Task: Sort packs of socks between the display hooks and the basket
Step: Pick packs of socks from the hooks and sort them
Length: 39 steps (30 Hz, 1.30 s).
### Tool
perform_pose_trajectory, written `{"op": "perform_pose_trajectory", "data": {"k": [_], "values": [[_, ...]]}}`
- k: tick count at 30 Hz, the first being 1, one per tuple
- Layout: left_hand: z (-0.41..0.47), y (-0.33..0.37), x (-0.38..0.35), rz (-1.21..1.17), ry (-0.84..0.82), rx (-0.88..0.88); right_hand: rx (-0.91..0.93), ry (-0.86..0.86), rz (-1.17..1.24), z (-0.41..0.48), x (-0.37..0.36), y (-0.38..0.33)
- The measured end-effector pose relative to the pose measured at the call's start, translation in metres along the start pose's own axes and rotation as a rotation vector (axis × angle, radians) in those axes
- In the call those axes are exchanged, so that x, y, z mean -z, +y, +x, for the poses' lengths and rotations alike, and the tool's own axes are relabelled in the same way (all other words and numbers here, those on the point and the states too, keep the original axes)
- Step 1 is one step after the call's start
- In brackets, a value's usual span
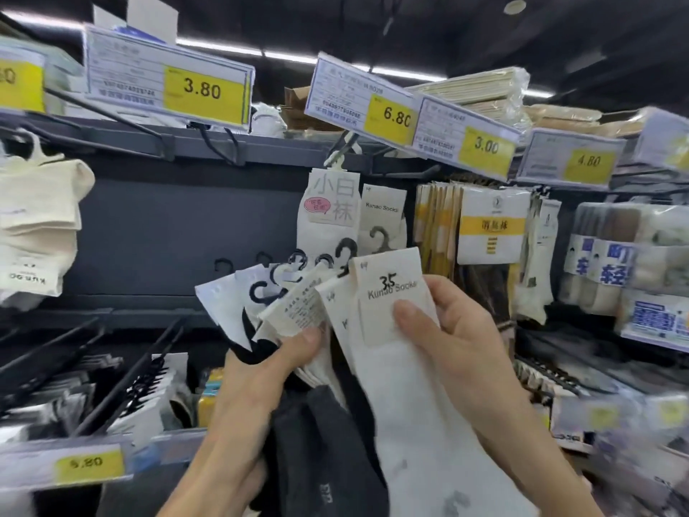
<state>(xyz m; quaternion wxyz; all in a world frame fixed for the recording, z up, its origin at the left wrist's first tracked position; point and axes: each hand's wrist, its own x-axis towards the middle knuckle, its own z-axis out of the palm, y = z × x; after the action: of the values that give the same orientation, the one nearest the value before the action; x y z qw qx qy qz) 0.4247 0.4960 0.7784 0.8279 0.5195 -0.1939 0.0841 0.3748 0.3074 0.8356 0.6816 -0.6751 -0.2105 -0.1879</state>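
Observation:
My left hand [257, 371] grips a fanned bunch of sock packs [283, 304] with white card labels and black plastic hangers; black and dark grey socks hang below it. My right hand [458, 341] pinches a white sock pack [395, 315] labelled "Kunao Socks" with "35" written on it, thumb pressed on the card. Behind them, two white sock packs [335, 210] hang on a display hook [346, 147] under the 6.80 price tag. No basket is in view.
Price tags [203, 91] line the upper shelf edge. Cream socks [37, 218] hang at far left. Yellow-labelled packs [492, 225] and bundled socks [626, 255] fill the right. Black hooks [123, 382] with packs jut out lower left.

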Motion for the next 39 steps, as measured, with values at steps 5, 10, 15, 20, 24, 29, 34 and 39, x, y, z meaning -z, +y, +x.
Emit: {"op": "perform_pose_trajectory", "data": {"k": [5, 10, 15, 20, 24, 29, 34, 39], "values": [[-0.003, 0.003, -0.002, -0.102, -0.078, 0.072, 0.079, 0.141, -0.061, 0.002, -0.01, 0.02], [0.001, 0.005, -0.002, -0.125, -0.05, 0.11, 0.054, 0.065, -0.079, 0.001, -0.013, 0.02], [0.001, 0.009, -0.006, -0.075, -0.062, 0.084, 0.004, 0.049, -0.05, -0.001, -0.013, 0.02], [0.005, 0.008, 0.004, -0.139, -0.053, 0.163, -0.049, 0.066, 0.107, -0.001, -0.008, 0.023], [0.008, 0.006, 0.005, -0.194, -0.042, 0.224, 0.052, 0.155, 0.083, -0.004, -0.015, 0.026], [0.01, 0.004, 0.003, -0.206, -0.067, 0.197, 0.155, 0.148, -0.011, -0.009, -0.022, 0.03], [0.009, 0.006, 0.001, -0.207, -0.161, 0.187, 0.141, 0.103, -0.075, -0.006, -0.018, 0.026], [0.009, 0.006, 0.004, -0.202, -0.206, 0.194, 0.07, 0.05, 0.048, -0.003, -0.012, 0.025]]}}
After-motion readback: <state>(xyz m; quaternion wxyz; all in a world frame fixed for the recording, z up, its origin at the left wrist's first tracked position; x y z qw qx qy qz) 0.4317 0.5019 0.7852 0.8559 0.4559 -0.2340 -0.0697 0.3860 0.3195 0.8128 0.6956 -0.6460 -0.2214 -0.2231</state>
